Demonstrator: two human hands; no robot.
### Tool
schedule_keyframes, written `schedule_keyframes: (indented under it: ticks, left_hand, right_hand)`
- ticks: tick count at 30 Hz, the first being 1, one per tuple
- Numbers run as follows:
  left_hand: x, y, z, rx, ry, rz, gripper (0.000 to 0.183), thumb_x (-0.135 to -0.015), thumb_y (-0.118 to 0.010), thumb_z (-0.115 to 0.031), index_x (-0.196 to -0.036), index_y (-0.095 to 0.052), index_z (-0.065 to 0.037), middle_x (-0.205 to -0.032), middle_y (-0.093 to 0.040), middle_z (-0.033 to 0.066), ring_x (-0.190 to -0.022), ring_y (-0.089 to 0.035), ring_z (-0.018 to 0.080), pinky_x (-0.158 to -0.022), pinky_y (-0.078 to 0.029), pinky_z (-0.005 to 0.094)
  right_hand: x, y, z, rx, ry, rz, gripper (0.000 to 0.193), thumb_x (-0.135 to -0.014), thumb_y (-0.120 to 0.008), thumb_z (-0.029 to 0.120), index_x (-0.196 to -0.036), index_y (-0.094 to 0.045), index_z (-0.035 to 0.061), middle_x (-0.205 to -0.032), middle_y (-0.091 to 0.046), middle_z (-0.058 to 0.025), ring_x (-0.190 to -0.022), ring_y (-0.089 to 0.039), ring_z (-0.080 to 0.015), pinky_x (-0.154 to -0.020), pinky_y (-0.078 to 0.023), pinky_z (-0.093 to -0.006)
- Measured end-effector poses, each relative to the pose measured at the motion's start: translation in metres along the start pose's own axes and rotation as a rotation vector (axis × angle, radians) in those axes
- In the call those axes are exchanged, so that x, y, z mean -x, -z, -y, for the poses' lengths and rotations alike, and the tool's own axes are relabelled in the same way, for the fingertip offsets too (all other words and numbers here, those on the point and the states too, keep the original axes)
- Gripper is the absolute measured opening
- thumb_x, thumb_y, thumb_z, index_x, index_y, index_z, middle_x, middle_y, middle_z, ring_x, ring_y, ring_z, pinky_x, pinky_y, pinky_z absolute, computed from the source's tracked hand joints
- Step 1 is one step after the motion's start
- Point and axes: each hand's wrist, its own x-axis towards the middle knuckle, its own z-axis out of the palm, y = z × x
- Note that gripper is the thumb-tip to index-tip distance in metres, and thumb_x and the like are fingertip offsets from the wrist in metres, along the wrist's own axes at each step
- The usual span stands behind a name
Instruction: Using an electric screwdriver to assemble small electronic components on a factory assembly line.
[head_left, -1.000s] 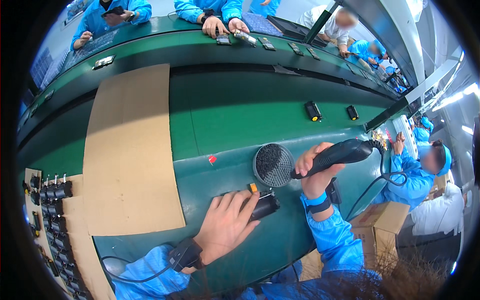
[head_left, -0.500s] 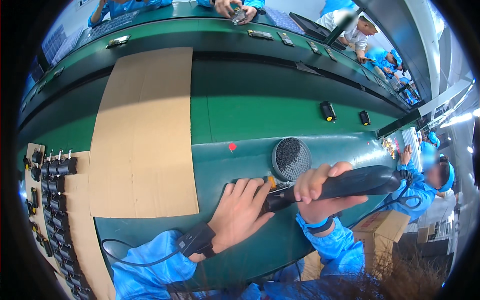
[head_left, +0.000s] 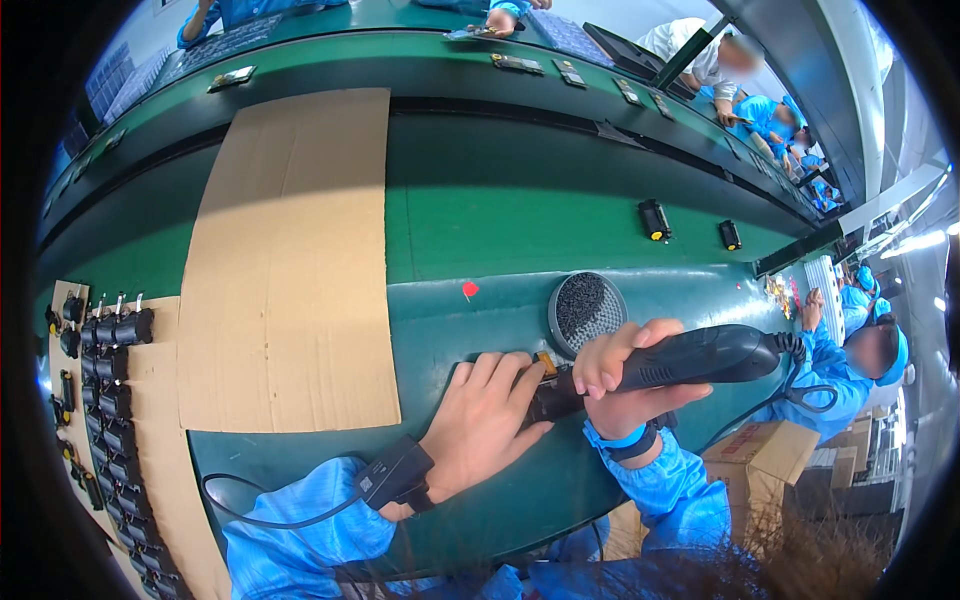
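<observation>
My right hand (head_left: 635, 380) is wrapped around a black electric screwdriver (head_left: 715, 355), held tilted with its coiled cord trailing right. The driver's front end points down-left at a small black part (head_left: 552, 402) with an orange-yellow tab (head_left: 546, 363). My left hand (head_left: 480, 425) lies over the green mat, thumb and forefinger closed around that part and steadying it; the fingers partly cover it. The driver's tip is hidden by the part and my fingers. Just beyond stands a round dish (head_left: 608, 322) holding small black screws (head_left: 577, 302).
A large cardboard sheet (head_left: 290, 280) lies left of centre. Rows of black motor-like units (head_left: 118, 405) stand at far left. Two similar units (head_left: 655, 221) rest at the back right. A red scrap (head_left: 470, 291) is on the mat. Co-workers sit opposite and right, near a cardboard box (head_left: 765, 450).
The screwdriver's rear end has shifted slightly left, with my right hand still around it. My left hand stays almost in place. Across the bench, a co-worker's hands have moved.
</observation>
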Motion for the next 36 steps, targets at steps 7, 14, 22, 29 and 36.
schedule_keyframes:
  ticks: [7, 14, 22, 29, 36]
  left_hand:
    - [-0.0003, -0.0002, -0.0001, 0.006, 0.004, -0.005, 0.061, -0.080, -0.080, -0.031, -0.127, -0.058, 0.002, -0.123, -0.054, 0.0128, -0.112, -0.052, 0.0311, -0.091, -0.042, 0.0409]
    - [0.0002, -0.0005, 0.0003, 0.003, 0.011, -0.002, 0.061, -0.080, -0.080, -0.030, -0.127, -0.058, 0.002, -0.123, -0.055, 0.0124, -0.112, -0.052, 0.0309, -0.091, -0.042, 0.0410]
    - [-0.0001, 0.0000, -0.0005, -0.002, 0.007, 0.009, 0.062, -0.081, -0.080, -0.031, -0.129, -0.058, 0.001, -0.124, -0.055, 0.0121, -0.113, -0.052, 0.0308, -0.090, -0.041, 0.0406]
    - [0.0004, -0.0010, -0.0007, -0.001, 0.008, 0.007, 0.062, -0.081, -0.079, -0.031, -0.129, -0.058, 0.002, -0.124, -0.055, 0.0120, -0.113, -0.052, 0.0306, -0.090, -0.041, 0.0405]
    - [-0.0004, -0.0006, -0.0005, 0.001, 0.003, 0.002, 0.063, -0.081, -0.079, -0.031, -0.130, -0.058, 0.002, -0.123, -0.055, 0.0120, -0.113, -0.051, 0.0305, -0.090, -0.041, 0.0407]
  right_hand:
    - [0.0007, 0.0038, -0.0014, 0.008, -0.015, 0.021, 0.086, -0.081, -0.038, 0.090, -0.108, -0.041, 0.0081, -0.066, -0.049, -0.0050, -0.050, -0.050, -0.0148, -0.046, -0.046, -0.0300]
    - [-0.0030, -0.0020, -0.0016, 0.080, 0.007, 0.012, 0.077, -0.087, -0.038, 0.086, -0.106, -0.043, 0.0111, -0.062, -0.048, -0.0028, -0.045, -0.048, -0.0149, -0.039, -0.043, -0.0296]
    - [-0.0031, 0.0008, -0.0026, 0.089, 0.005, 0.026, 0.078, -0.086, -0.037, 0.086, -0.105, -0.043, 0.0116, -0.062, -0.048, -0.0021, -0.045, -0.048, -0.0140, -0.040, -0.043, -0.0288]
    - [-0.0020, -0.0003, -0.0004, 0.105, 0.008, 0.058, 0.078, -0.086, -0.037, 0.086, -0.105, -0.043, 0.0114, -0.063, -0.048, -0.0025, -0.046, -0.049, -0.0147, -0.040, -0.044, -0.0298]
    - [-0.0006, 0.0024, -0.0011, 0.084, 0.010, 0.075, 0.078, -0.085, -0.038, 0.087, -0.105, -0.043, 0.0112, -0.062, -0.049, -0.0032, -0.047, -0.050, -0.0158, -0.041, -0.045, -0.0305]
